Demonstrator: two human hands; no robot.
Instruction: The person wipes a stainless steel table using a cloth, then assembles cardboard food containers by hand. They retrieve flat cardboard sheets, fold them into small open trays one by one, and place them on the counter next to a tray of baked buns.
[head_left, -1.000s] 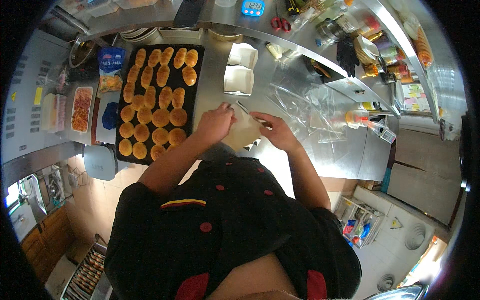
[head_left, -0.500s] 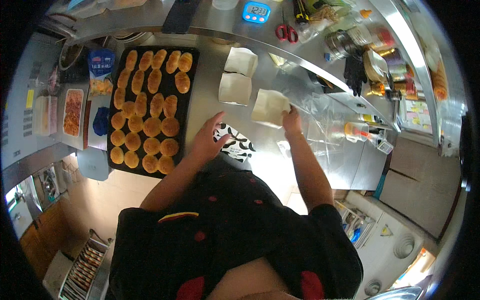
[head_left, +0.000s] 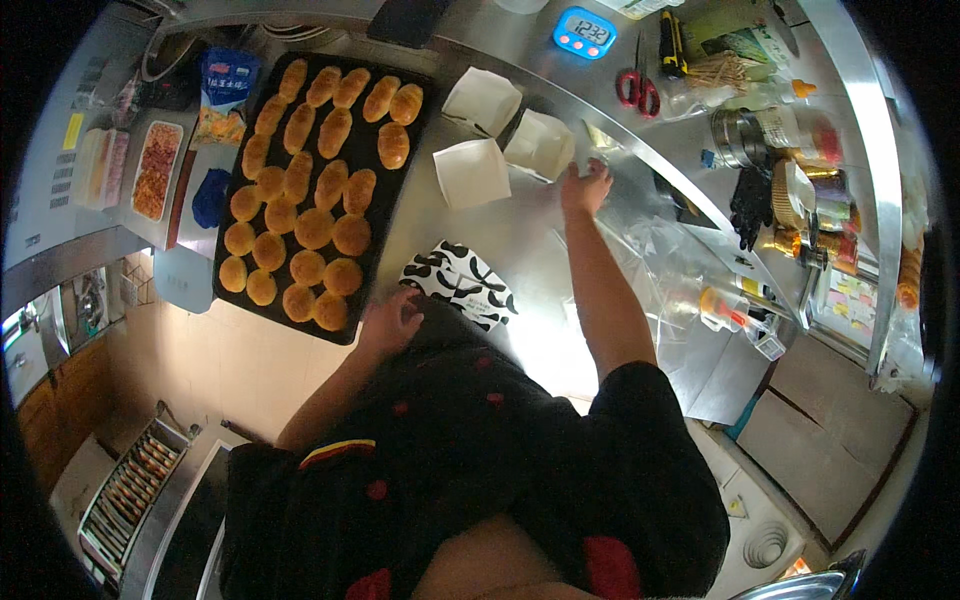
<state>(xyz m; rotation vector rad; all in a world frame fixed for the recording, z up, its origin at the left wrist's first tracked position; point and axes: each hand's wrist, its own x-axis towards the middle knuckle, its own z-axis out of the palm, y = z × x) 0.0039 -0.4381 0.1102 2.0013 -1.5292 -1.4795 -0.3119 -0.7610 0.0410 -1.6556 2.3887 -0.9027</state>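
Observation:
Three open white paper boxes stand close together on the steel counter: a far one [head_left: 482,100], a near one [head_left: 471,174] and a right one [head_left: 541,143]. My right hand [head_left: 586,187] is at the near right corner of the right box, fingers apart and holding nothing. Closer to me lies a flat black-and-white cow-patterned package [head_left: 458,285]. At its left corner is my left hand [head_left: 391,322], thumb and fingers loosely apart; whether a fingertip touches the package I cannot tell.
A black baking tray [head_left: 378,215] with many golden buns fills the left side. Beyond it are a blue bag [head_left: 226,88] and a tray of shredded reddish topping [head_left: 158,170]. A raised shelf holds a blue timer [head_left: 584,34], red scissors [head_left: 638,92] and jars. Clear plastic [head_left: 650,265] lies right.
My right hand has moved the right box farther away, beside the other two, and let go. My left hand has drawn back toward me, to the package's left corner. The view has turned slightly.

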